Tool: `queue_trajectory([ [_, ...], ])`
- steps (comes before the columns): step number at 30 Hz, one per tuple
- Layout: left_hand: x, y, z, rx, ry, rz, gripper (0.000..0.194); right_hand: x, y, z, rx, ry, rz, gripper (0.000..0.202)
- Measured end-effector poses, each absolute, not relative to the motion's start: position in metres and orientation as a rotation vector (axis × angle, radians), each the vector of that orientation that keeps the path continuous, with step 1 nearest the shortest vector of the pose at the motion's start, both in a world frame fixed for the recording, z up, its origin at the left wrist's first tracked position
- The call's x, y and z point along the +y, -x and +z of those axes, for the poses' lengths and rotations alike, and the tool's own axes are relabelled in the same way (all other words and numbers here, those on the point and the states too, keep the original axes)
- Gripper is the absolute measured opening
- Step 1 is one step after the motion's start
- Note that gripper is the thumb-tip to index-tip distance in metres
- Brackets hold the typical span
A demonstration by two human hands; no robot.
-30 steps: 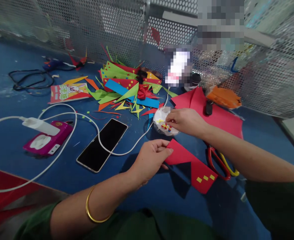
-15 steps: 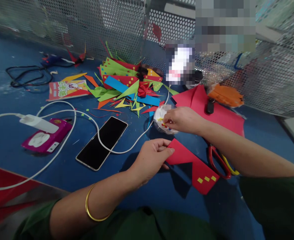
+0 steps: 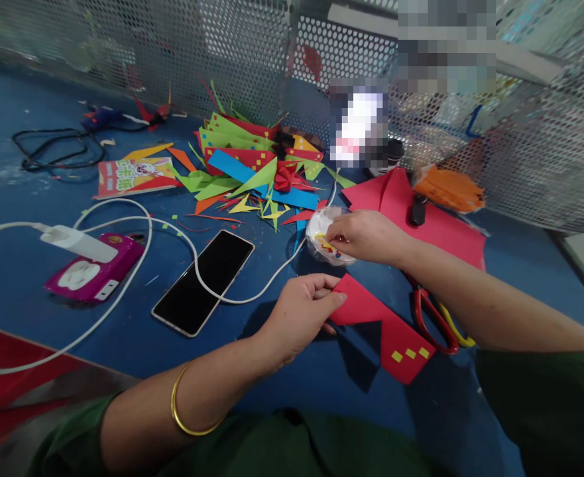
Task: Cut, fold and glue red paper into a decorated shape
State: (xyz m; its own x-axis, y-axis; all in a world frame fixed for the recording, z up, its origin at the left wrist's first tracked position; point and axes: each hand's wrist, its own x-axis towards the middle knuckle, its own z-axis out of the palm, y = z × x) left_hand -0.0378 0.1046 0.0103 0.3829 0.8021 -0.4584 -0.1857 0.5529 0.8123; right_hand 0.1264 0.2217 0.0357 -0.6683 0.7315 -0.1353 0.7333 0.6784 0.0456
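Between the thumb and fingers of my left hand [image 3: 304, 308] is one end of a red cut paper piece [image 3: 358, 305], held above the blue table. Three yellow squares mark its lower right part. My right hand [image 3: 364, 236] reaches into a small clear round container [image 3: 316, 232] that holds tiny yellow, red and blue bits. Its fingertips are pinched together among the bits, and whatever they grip is too small to make out.
A phone [image 3: 205, 281] lies under a white cable beside a purple power socket [image 3: 95, 265]. Colourful paper cutouts [image 3: 242, 139] pile up at the back. Red-handled scissors [image 3: 433, 324] rest beneath my right forearm, near red sheets [image 3: 445, 235] and an orange packet [image 3: 451, 189].
The fingers of my right hand have shifted slightly within the container. My left hand and the red paper stay almost where they were.
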Motion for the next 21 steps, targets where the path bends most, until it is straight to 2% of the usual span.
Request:
queue_trajectory([
  [6, 0.103, 0.038, 0.007, 0.956, -0.746, 0.708, 0.019, 0.227, -0.122, 0.038, 2.791, -1.36, 0.053, 0.027],
  [21, 0.103, 0.038, 0.008, 0.956, -0.767, 0.712, 0.019, 0.228, -0.097, 0.029, 2.763, -1.287, 0.036, 0.022],
])
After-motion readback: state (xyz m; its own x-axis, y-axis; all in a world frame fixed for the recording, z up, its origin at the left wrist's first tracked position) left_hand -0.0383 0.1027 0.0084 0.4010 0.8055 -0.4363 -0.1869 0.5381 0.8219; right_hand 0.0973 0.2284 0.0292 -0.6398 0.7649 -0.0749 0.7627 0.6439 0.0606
